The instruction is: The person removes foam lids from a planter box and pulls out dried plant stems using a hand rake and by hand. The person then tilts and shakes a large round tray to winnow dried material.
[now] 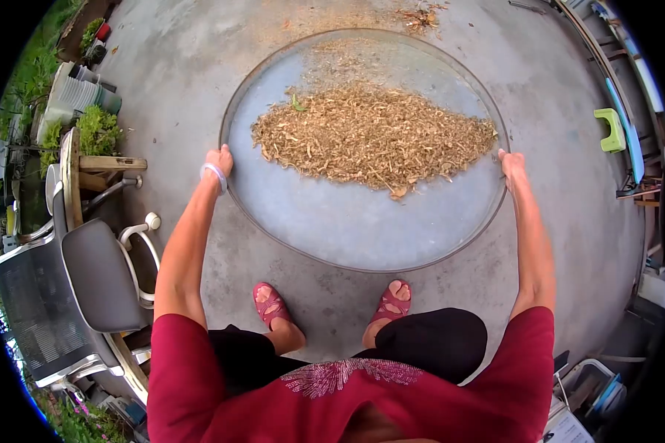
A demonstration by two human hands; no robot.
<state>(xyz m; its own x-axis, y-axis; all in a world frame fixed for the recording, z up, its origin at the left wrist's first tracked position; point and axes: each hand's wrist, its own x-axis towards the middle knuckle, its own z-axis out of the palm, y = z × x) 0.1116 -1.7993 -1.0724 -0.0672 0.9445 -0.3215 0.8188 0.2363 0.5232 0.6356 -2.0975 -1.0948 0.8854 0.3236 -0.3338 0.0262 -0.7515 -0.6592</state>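
Note:
A large round sieve [362,229] with a thin dark rim spans the space in front of me. Dry brown plant chaff [377,136] lies heaped across its upper half, with a small green leaf at the heap's left. My left hand [219,159] is closed around the rim on the left side, a pale band at its wrist. On the opposite side my right hand [511,164] grips the rim. Most of the fingers are hidden under the edge.
A grey office chair [100,277] and a wooden frame [72,177] stand at the left near potted plants. A green stool [610,131] is at the right. Scattered debris [421,18] lies on the concrete floor [174,74] beyond the sieve.

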